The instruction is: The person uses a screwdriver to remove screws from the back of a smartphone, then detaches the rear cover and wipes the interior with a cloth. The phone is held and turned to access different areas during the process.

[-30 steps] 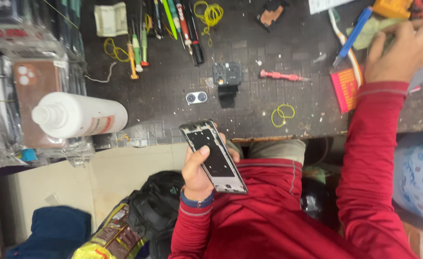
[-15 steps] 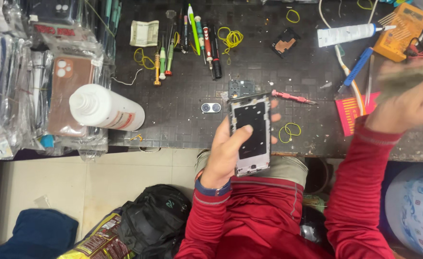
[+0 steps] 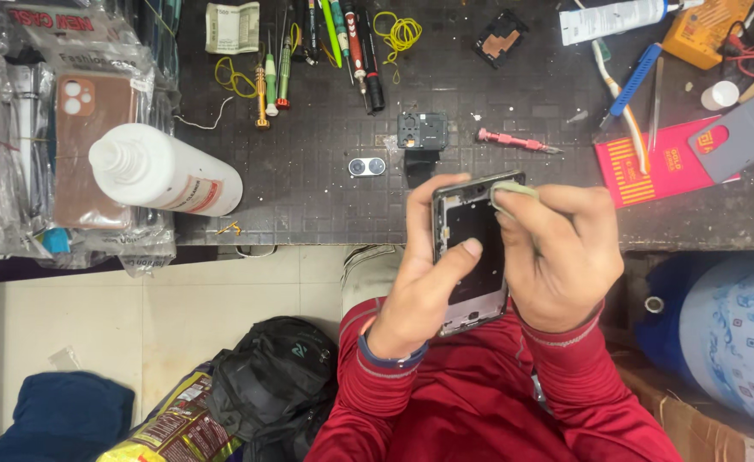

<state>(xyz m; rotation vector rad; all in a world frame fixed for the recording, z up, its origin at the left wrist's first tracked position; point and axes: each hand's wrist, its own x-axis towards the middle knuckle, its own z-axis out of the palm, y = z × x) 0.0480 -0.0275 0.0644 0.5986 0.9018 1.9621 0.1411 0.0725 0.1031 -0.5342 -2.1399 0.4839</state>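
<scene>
My left hand grips an opened phone frame, dark inside with a silver rim, held upright over my lap just in front of the dark workbench. My thumb lies across its middle. My right hand is closed on a small pale cloth wad and presses it against the frame's top right corner. Both sleeves are red.
On the bench lie a white bottle on its side, a row of screwdrivers, a pink screwdriver, a small black part, a camera lens piece, a red card and a white tube. A black backpack sits on the floor.
My right hand came back from the bench's right side with a cloth wad and now meets the phone frame. The left hand shifted the frame rightward and slightly lower.
</scene>
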